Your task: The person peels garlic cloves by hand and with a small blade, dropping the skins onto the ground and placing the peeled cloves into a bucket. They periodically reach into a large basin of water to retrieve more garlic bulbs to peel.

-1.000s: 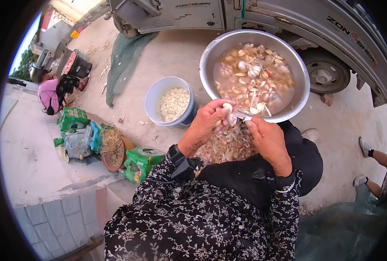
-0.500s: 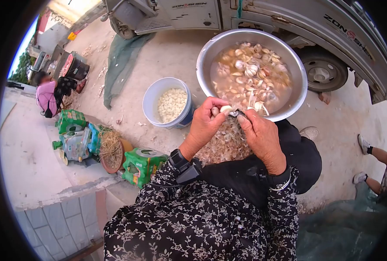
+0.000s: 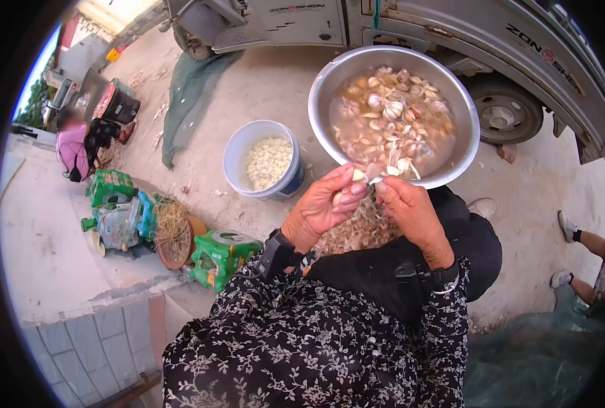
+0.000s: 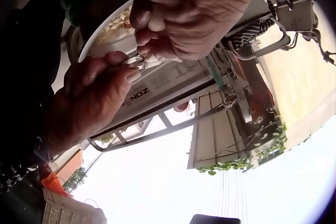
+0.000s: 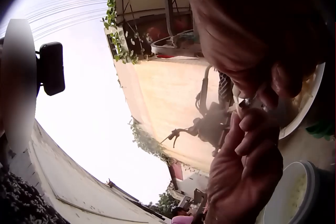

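Observation:
Between the thumb and fingers of my left hand [image 3: 321, 204] is a pale garlic clove [image 3: 358, 175], partly bared, with loose skin at its end. My right hand [image 3: 411, 212] meets it from the other side, pinching a small metal blade [image 4: 135, 60] against the clove. The fingertips of both hands nearly touch, close to the near rim of a wide metal basin [image 3: 321, 129]. Unpeeled garlic [image 3: 392, 109] lies in its cloudy water. Below the hands spreads a heap of papery garlic skins [image 3: 357, 228].
A white-and-blue bucket [image 3: 234, 160] of peeled cloves [image 3: 269, 163] stands left of the basin. Green-wrapped bottle packs [image 3: 222, 258] and a pot of straw [image 3: 173, 234] lie further left. A grey vehicle [image 3: 302, 24] is behind the basin. A person in pink [image 3: 73, 149] sits far left.
The fingers have shifted around the clove, and more of its pale surface shows at the left fingertips. My left wrist has turned slightly. Basin and bucket stay put.

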The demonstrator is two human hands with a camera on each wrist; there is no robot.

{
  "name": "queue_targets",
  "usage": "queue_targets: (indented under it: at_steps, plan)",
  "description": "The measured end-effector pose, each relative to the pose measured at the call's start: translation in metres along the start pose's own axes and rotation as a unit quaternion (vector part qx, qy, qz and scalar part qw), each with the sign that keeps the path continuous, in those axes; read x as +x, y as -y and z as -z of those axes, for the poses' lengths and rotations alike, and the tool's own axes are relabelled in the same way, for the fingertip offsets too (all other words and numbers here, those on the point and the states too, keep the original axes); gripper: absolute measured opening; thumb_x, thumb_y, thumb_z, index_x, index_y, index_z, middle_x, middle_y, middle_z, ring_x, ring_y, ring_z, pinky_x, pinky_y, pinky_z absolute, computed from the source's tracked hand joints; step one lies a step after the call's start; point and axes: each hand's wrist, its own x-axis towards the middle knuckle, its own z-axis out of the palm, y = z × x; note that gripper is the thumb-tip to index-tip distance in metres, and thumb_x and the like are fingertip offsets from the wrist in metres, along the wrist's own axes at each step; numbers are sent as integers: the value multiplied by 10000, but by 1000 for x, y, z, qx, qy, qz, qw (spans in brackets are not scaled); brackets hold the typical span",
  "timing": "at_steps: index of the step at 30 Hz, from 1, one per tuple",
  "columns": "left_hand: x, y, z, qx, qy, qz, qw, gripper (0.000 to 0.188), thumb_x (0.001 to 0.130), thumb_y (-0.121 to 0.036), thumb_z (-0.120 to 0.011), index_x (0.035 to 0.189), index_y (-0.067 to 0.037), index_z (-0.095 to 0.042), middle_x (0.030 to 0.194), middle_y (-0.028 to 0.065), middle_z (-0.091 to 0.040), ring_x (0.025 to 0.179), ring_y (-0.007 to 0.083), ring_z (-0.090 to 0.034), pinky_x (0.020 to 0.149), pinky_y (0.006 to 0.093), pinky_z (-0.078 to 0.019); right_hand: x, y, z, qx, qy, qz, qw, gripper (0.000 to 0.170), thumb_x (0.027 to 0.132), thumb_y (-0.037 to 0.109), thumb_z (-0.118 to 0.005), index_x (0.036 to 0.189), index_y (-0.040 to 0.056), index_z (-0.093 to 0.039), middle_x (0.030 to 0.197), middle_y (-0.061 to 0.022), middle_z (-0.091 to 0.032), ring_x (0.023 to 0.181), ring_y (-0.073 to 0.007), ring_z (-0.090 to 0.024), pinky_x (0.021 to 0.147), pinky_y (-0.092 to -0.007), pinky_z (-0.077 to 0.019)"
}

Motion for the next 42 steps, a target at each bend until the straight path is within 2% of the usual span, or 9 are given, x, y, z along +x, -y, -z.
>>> queue_targets:
  at_steps: [10, 16, 18, 20, 22, 26, 28, 32, 42]
  plan:
    - [1, 6, -4, 240, -94, -49, 965, 273, 989, -296, -472, 1062, -38, -527, 824, 98, -576, 552, 75, -492, 388, 170, -361, 1, -5, -3, -47, -4, -6, 999, 270, 924, 274, -537, 1049, 53, -629, 811, -147, -659, 785, -324, -648, 707, -395, -486]
    - [-1, -12, 9, -32, -60, -16, 998, 364, 992, -383, -442, 1074, -39, -526, 740, 61, -543, 436, 70, -405, 331, 165, -294, -18, 24, 23, 357, 119, -78, 923, 315, 970, 311, -516, 888, 18, -600, 725, 40, -509, 575, -23, -346, 507, -163, -265]
    - [-14, -33, 14, 52, -97, -72, 991, 382, 994, -394, -432, 1071, -32, -526, 714, 51, -532, 435, 64, -400, 336, 169, -293, -11, 8, 19, 241, 209, -68, 945, 316, 961, 323, -513, 890, 27, -592, 686, -26, -564, 538, -117, -463, 502, -252, -360]
    - [-19, -58, 21, 206, -152, -150, 955, 418, 997, -415, -412, 1064, -18, -526, 662, 30, -512, 434, 53, -388, 348, 176, -292, -8, -4, -3, -163, 164, 101, 968, 310, 946, 336, -500, 889, 43, -585, 697, -145, -616, 623, -309, -592, 574, -421, -444]
    - [-17, -89, 71, 529, -324, -199, 759, 442, 989, -427, -428, 1091, -7, -520, 666, 25, -520, 452, 71, -409, 376, 197, -314, -13, 1, -15, -307, 133, 51, 941, 297, 936, 335, -481, 888, 58, -580, 747, -214, -618, 762, -416, -600, 675, -534, -441]
    - [-28, -114, 115, 455, -400, -180, 775, 419, 966, -381, -491, 1125, 7, -509, 742, 58, -569, 531, 94, -471, 429, 207, -369, -10, 5, -17, -293, 112, 57, 948, 299, 942, 336, -469, 917, 59, -578, 730, -186, -630, 733, -398, -612, 658, -519, -454]
    - [-31, -109, 104, 247, -333, -115, 902, 389, 936, -320, -547, 1139, 9, -504, 852, 110, -601, 626, 106, -513, 469, 216, -410, -8, 7, -18, -317, 102, 51, 941, 293, 941, 333, -474, 927, 59, -577, 726, -182, -630, 731, -399, -612, 655, -516, -455]
    - [-29, -73, 65, 187, -192, -102, 958, 271, 957, -211, -520, 1126, 2, -510, 926, 141, -602, 651, 103, -522, 479, 175, -409, -4, 7, -19, -306, 43, 55, 950, 273, 937, 320, -499, 943, 55, -566, 724, -176, -628, 731, -396, -610, 637, -502, -457]
    - [-14, -23, -13, 336, -91, -44, 937, 235, 973, -292, -512, 1030, -68, -471, 741, 21, -503, 552, 49, -435, 431, 155, -303, -1, 10, -19, -207, -45, 84, 974, 260, 925, 309, -533, 1005, 63, -556, 792, -180, -633, 756, -392, -617, 644, -487, -469]
